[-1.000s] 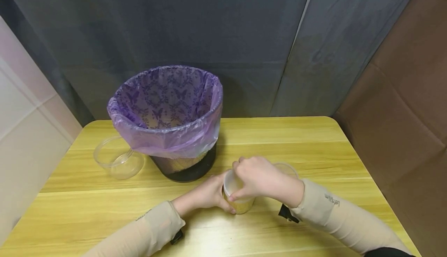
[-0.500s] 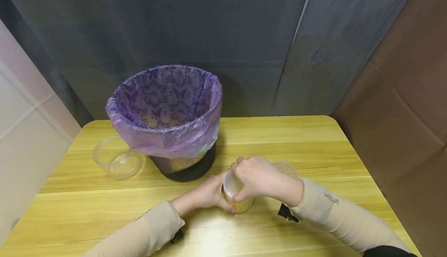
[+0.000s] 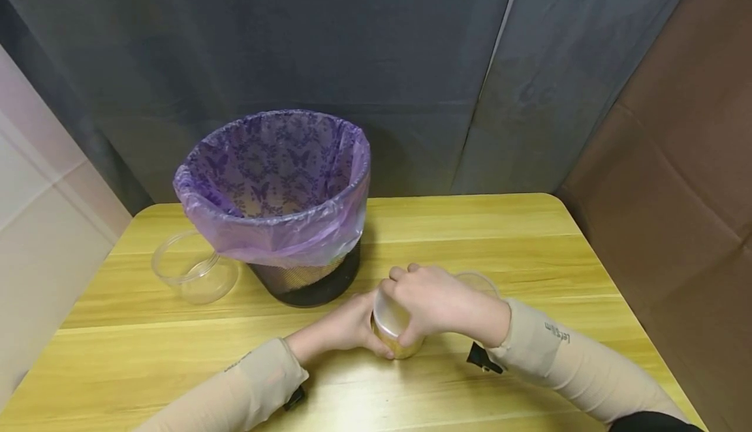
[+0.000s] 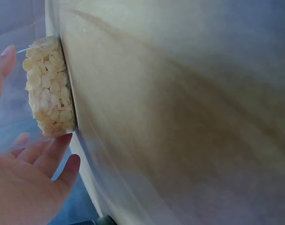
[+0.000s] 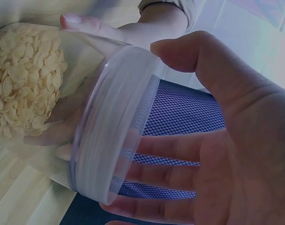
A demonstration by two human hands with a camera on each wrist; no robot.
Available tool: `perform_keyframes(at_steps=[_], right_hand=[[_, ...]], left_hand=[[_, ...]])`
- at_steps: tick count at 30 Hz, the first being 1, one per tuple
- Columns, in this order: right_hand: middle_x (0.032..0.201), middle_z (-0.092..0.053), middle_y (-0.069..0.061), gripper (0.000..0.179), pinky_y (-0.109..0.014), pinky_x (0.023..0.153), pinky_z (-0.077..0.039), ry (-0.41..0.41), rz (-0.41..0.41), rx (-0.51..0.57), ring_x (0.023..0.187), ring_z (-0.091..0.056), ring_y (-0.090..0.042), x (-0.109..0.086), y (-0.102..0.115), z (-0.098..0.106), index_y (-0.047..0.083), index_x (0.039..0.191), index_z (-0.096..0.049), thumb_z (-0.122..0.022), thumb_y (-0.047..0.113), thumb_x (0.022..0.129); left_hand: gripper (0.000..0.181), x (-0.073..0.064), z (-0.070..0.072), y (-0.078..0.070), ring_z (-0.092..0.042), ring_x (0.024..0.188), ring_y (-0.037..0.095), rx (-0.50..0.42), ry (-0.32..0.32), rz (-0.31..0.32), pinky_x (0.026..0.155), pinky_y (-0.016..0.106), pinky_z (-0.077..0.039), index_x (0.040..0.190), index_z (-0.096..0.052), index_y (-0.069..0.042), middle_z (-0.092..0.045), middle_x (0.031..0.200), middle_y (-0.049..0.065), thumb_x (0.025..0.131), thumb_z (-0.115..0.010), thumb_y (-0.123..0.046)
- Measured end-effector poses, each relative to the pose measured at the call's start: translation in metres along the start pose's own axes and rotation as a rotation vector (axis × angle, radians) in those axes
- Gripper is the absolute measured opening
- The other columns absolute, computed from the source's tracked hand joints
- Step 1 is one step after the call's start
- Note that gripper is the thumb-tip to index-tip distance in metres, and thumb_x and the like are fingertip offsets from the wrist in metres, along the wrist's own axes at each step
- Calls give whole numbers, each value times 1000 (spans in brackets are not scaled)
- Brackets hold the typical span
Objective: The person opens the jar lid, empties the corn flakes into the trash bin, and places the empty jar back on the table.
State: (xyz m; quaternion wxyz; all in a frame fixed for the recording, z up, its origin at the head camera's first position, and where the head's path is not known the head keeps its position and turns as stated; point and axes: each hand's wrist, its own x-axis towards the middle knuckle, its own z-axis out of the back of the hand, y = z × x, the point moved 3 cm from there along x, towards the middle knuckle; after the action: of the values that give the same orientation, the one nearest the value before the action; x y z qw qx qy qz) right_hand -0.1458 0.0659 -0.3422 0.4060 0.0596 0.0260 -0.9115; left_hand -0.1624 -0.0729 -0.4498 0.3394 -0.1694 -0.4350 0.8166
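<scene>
- One clear container [image 3: 205, 285], partly hidden by the bagged bin [image 3: 329, 278].
- Left hand [image 3: 352, 324] wrapped around the flake jar [image 5: 30, 79] on the counter [image 3: 470, 393].
- Right hand [image 3: 437, 295], gripping its lid [image 3: 390, 318], has turned slightly counterclockwise, probably loosening it; whether the lid itself moved is unclear.
- Rightmost, a clear round item [image 3: 478, 282], partly hidden behind that hand.

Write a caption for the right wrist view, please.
Right fingers around the lid of a jar holding pale flakes, mesh bin behind.
</scene>
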Motion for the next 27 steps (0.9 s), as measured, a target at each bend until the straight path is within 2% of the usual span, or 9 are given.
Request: perform_keyframes(at_steps=[9, 12, 20, 27], right_hand=[[105, -56, 2, 80, -28, 64, -50, 33, 28, 27, 86, -53, -18, 0, 2, 0, 14, 123, -59, -86, 48, 56], [108, -57, 2, 84, -29, 65, -50, 34, 50, 37, 87, -52, -17, 0, 3, 1, 16, 126, -58, -87, 49, 55], [122, -55, 0, 88, -34, 80, -51, 51, 91, 33, 99, -52, -21, -2, 3, 1, 16, 132, -54, -89, 40, 55], [133, -51, -4, 90, -44, 90, -47, 67, 88, 14, 113, -51, -25, -2, 3, 3, 18, 137, -51, -87, 43, 59]], left_hand=[[88, -1, 0, 2, -56, 99, 9, 50, -8, 10, 93, 36, -43, 131, -48, -15, -60, 112, -9, 57, -92, -29], [88, -1, 0, 2, -55, 99, 9, 53, -6, 14, 93, 34, -43, 131, -48, -15, -60, 112, -9, 57, -92, -31], [90, 0, 0, 2, -57, 101, 10, 23, -2, -22, 91, 30, -46, 133, -46, -13, -60, 114, -6, 57, -92, -27], [90, -1, 1, 2, -56, 102, 10, 23, -1, -4, 92, 30, -46, 132, -47, -13, -60, 115, -7, 57, -93, -28]])
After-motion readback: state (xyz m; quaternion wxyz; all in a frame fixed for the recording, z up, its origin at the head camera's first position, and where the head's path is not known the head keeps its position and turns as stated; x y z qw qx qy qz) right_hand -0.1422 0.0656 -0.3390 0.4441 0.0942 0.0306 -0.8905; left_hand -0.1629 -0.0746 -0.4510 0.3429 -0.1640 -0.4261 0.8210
